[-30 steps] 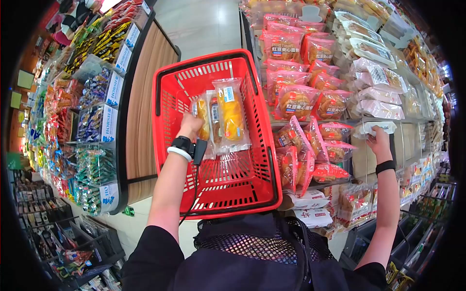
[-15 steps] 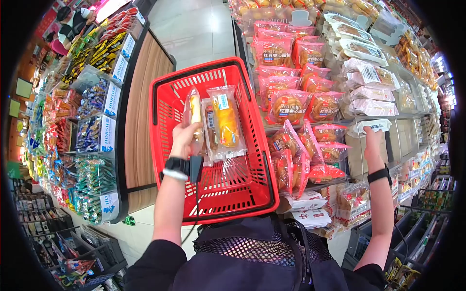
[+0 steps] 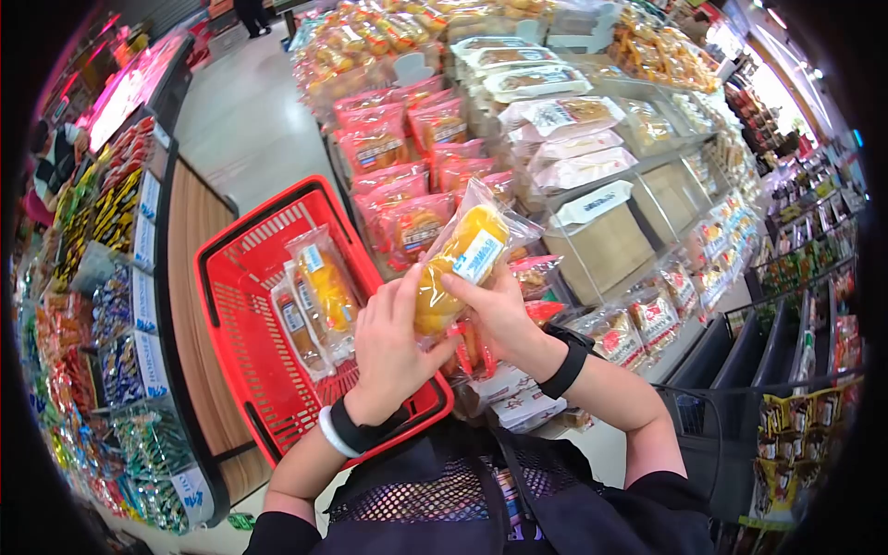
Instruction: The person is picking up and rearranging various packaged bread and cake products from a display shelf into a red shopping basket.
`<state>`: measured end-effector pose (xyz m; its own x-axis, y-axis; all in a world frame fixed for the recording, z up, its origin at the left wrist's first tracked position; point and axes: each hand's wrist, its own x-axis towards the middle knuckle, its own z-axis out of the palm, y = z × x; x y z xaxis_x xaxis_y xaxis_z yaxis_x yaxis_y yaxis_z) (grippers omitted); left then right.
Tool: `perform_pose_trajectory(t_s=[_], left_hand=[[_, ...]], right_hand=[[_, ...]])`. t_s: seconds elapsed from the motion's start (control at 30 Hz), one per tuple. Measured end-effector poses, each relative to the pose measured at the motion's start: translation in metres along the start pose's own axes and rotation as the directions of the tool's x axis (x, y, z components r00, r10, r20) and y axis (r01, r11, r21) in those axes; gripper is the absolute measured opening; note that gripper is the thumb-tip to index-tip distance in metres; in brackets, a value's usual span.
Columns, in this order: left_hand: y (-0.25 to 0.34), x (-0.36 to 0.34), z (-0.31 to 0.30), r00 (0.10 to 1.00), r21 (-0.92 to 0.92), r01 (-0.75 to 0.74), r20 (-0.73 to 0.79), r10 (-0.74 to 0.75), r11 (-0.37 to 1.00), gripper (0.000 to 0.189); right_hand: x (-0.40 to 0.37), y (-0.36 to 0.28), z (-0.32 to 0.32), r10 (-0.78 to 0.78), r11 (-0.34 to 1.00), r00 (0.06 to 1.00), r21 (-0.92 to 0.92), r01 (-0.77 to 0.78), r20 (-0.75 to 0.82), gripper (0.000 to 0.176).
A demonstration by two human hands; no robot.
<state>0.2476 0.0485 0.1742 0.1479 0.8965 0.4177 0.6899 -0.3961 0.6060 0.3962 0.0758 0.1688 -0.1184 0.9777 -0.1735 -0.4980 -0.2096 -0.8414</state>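
A clear-wrapped yellow bread [image 3: 467, 254] with a white and blue label is held tilted in both hands, in front of the bread shelf. My left hand [image 3: 393, 342] wraps its lower left end, and my right hand [image 3: 495, 310] grips its lower right side with the thumb on the front. Below and to the left is the red basket [image 3: 231, 370], with a few packaged breads [image 3: 324, 291] lying inside it. Pink packets of red bean bread [image 3: 416, 227] stand on the shelf just behind the held bread.
White-wrapped breads [image 3: 573, 120] fill the shelf's middle, beside a brown compartment [image 3: 606, 250] with one white packet at its back. A candy shelf [image 3: 120, 305] with a wooden side is at the left. Black racks [image 3: 721, 356] stand at the right. A person [image 3: 60, 162] is at the far left.
My left hand has left the basket and moved right, with a yellow bread now in both hands. My right hand has come inward from the white packet. The view has turned right, shifting basket and shelves left.
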Motion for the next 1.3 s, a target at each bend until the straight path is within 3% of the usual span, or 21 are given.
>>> perform_pose_trajectory(t_s=[0.1, 0.17, 0.2, 0.23, 0.3, 0.37, 0.47, 0.57, 0.63, 0.67, 0.77, 0.83, 0.9, 0.93, 0.97, 1.1, 1.13, 1.17, 1.2, 1.27, 1.3], left_hand=[[0.001, -0.001, -0.010, 0.997, -0.206, 0.045, 0.071, -0.031, 0.978, 0.080], [-0.012, -0.002, -0.008, 0.896, -0.445, 0.379, 0.397, -0.200, 0.811, 0.079], [-0.015, 0.001, -0.005, 0.880, -0.530, 0.367, 0.465, -0.101, 0.765, 0.071], [-0.013, 0.000, -0.004, 0.879, -0.534, 0.355, 0.471, -0.079, 0.768, 0.071], [-0.004, 0.000, -0.010, 0.722, -0.585, 0.614, 0.688, -0.077, 0.530, 0.062], [-0.002, 0.000, -0.006, 0.678, -0.564, 0.652, 0.733, -0.056, 0.507, 0.056], [0.002, -0.003, 0.002, 0.680, -0.587, 0.666, 0.732, -0.050, 0.461, 0.053], [0.005, -0.005, 0.009, 0.714, -0.623, 0.638, 0.699, -0.044, 0.453, 0.048], [0.010, -0.003, 0.015, 0.775, -0.629, 0.541, 0.631, -0.041, 0.557, 0.044], [0.015, 0.001, 0.012, 0.695, -0.558, 0.603, 0.718, -0.031, 0.570, 0.046], [0.032, -0.002, 0.014, 0.764, -0.716, 0.536, 0.637, 0.103, 0.447, 0.049], [0.026, -0.002, 0.007, 0.710, -0.670, 0.575, 0.694, 0.120, 0.469, 0.052], [0.013, -0.004, 0.007, 0.810, -0.673, 0.523, 0.584, -0.057, 0.523, 0.049], [0.002, -0.004, 0.003, 0.811, -0.659, 0.551, 0.567, -0.144, 0.512, 0.045], [-0.012, -0.004, -0.002, 0.806, -0.646, 0.580, 0.545, -0.231, 0.497, 0.042], [-0.144, -0.014, 0.013, 0.907, -0.494, 0.419, 0.188, -0.377, 0.762, 0.039], [-0.185, -0.017, 0.020, 0.910, -0.500, 0.411, 0.174, -0.377, 0.762, 0.039], [-0.225, -0.021, 0.027, 0.892, -0.458, 0.416, 0.037, -0.451, 0.786, 0.040], [-0.253, -0.026, 0.033, 0.855, -0.413, 0.428, -0.104, -0.509, 0.804, 0.041], [-0.285, -0.040, 0.041, 0.842, -0.487, 0.442, -0.066, -0.536, 0.753, 0.041], [-0.291, -0.035, 0.043, 0.832, -0.550, 0.459, -0.010, -0.554, 0.698, 0.041]], right_hand=[[-0.013, -0.005, -0.017, -0.032, 0.999, 0.997, -0.003, 0.032, -0.065, 0.058], [-0.022, -0.009, -0.023, -0.005, 0.999, 1.000, 0.053, 0.005, 0.002, 0.060], [-0.025, -0.009, -0.025, -0.051, 0.999, 0.999, 0.007, 0.051, 0.019, 0.060], [-0.026, -0.010, -0.028, -0.070, 0.998, 0.998, 0.008, 0.070, 0.006, 0.060], [-0.029, -0.009, -0.032, -0.056, 0.997, 0.998, -0.050, 0.057, 0.021, 0.061], [-0.032, -0.007, -0.033, -0.077, 0.997, 0.997, -0.020, 0.078, 0.029, 0.062], [-0.044, -0.010, -0.031, -0.092, 0.996, 0.996, -0.006, 0.092, 0.010, 0.068], [-0.063, -0.007, -0.025, -0.168, 0.975, 0.985, -0.143, 0.170, 0.031, 0.074], [-0.075, 0.002, -0.027, -0.101, 0.949, 0.995, -0.299, 0.096, -0.002, 0.076], [-0.080, 0.000, -0.027, -0.108, 0.972, 0.993, -0.216, 0.095, -0.048, 0.070], [-0.080, -0.007, -0.056, -0.054, 0.994, 0.988, -0.103, 0.039, -0.145, 0.058], [-0.081, -0.029, -0.071, -0.087, 0.994, 0.944, -0.097, 0.059, -0.318, 0.050], [-0.082, -0.064, -0.097, -0.027, 0.999, 0.927, 0.025, 0.039, -0.375, 0.044], [-0.083, -0.085, -0.105, -0.050, 0.996, 0.913, 0.046, 0.075, -0.405, 0.043], [-0.084, -0.107, -0.113, -0.070, 0.992, 0.898, 0.066, 0.110, -0.435, 0.041], [-0.039, -0.158, -0.221, -0.322, 0.945, 0.764, -0.147, 0.291, -0.559, 0.044], [-0.027, -0.172, -0.244, -0.333, 0.941, 0.702, -0.182, 0.284, -0.629, 0.045], [-0.017, -0.183, -0.265, -0.344, 0.938, 0.634, -0.214, 0.274, -0.693, 0.046], [-0.006, -0.190, -0.291, -0.351, 0.935, 0.642, -0.217, 0.280, -0.682, 0.046], [0.018, -0.205, -0.332, -0.406, 0.914, 0.432, -0.351, 0.204, -0.806, 0.047], [0.024, -0.215, -0.330, -0.412, 0.911, 0.443, -0.350, 0.219, -0.796, 0.047]])
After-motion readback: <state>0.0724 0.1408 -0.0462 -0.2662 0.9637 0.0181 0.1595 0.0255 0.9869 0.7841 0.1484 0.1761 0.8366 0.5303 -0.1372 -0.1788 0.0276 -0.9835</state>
